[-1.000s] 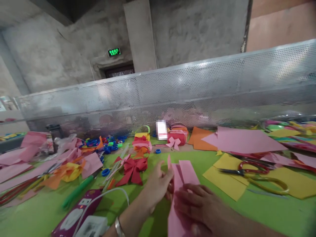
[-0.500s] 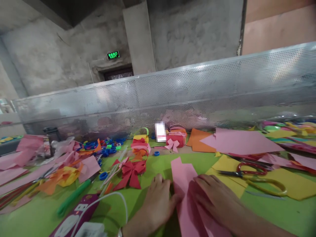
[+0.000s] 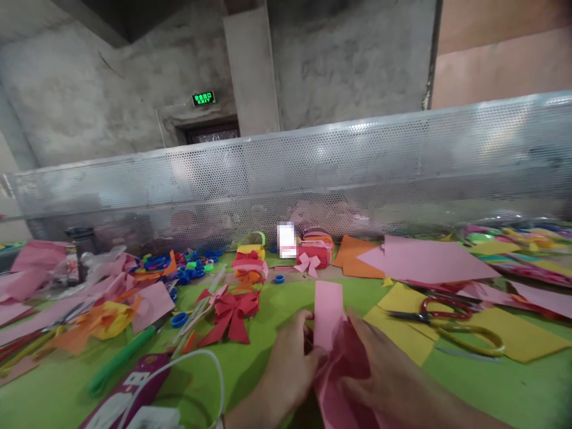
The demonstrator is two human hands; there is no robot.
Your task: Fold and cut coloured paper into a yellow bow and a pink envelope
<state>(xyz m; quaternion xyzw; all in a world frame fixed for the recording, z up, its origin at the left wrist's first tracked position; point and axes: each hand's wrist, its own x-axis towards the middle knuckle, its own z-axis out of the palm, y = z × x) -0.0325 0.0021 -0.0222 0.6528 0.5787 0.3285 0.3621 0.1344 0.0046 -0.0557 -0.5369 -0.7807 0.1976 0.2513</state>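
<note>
A folded sheet of pink paper (image 3: 329,310) stands partly raised between my two hands, with its near part running down past the bottom of the picture. My left hand (image 3: 292,351) grips its left edge, thumb on the near face and fingers curled behind. On the other side my right hand (image 3: 379,357) is closed on the right flap, its fingers along the fold and its thumb pressed against the inner side. Left of my hands lies a red paper bow (image 3: 232,313). Yellow paper sheets (image 3: 402,333) lie just right of my right hand.
Scissors (image 3: 440,322) with red and yellow handles rest on the yellow paper. At left are a green-handled tool (image 3: 118,360) and a purple power strip (image 3: 143,381) with a white cable (image 3: 218,363). A perforated metal panel (image 3: 268,179) bounds the table's back.
Both hands have lifted the pink paper's upper part and brought its flaps closer together. My left fingers have gone from lying flat beside the paper to curling around its edge.
</note>
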